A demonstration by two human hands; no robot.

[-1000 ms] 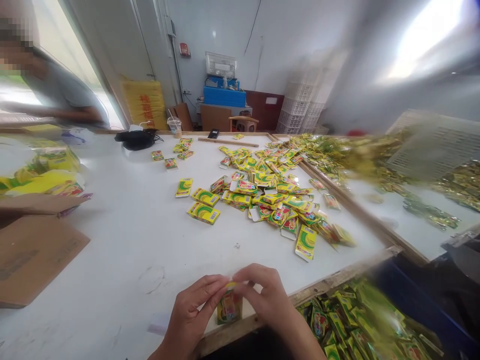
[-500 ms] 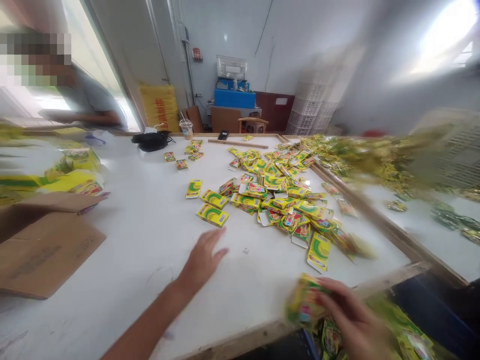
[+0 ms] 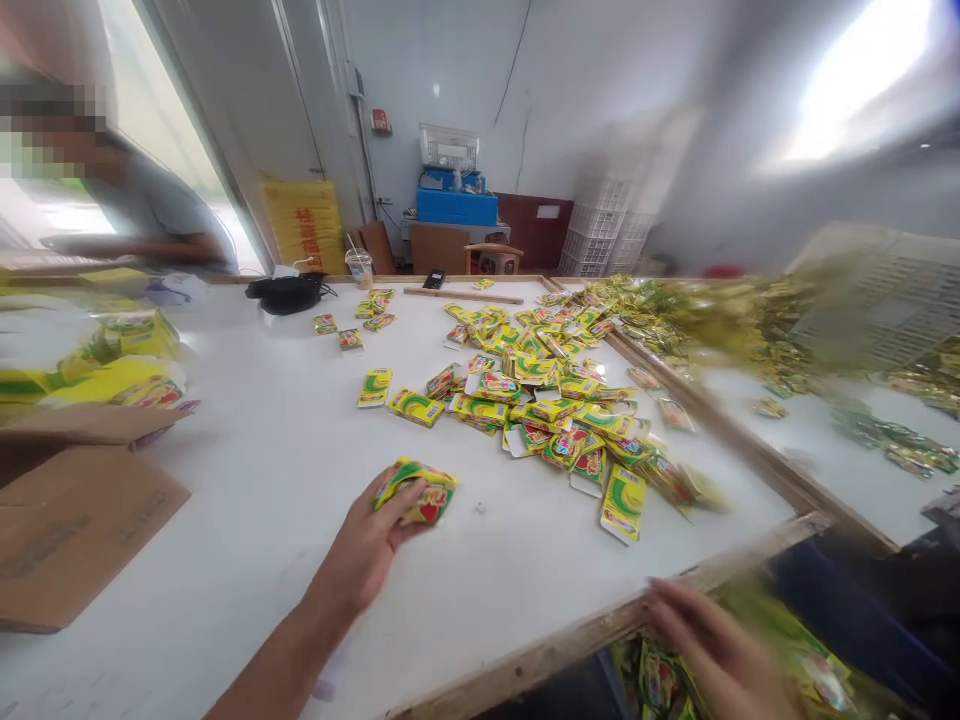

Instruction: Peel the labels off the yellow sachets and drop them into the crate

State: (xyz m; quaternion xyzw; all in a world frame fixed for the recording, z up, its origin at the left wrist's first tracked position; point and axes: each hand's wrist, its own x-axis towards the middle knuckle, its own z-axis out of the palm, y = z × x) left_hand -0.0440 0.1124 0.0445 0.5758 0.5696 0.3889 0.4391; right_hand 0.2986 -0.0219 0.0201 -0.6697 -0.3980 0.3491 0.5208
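Head view: my left grip clamped on yellow carton on bench; right grip past bench edge, blurred, cannot tell.

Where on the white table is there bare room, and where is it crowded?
Bare: the stretch between the cardboard and the left hand holding a box, and the front strip along the wooden edge. Crowded: the pile of yellow boxes on the right.
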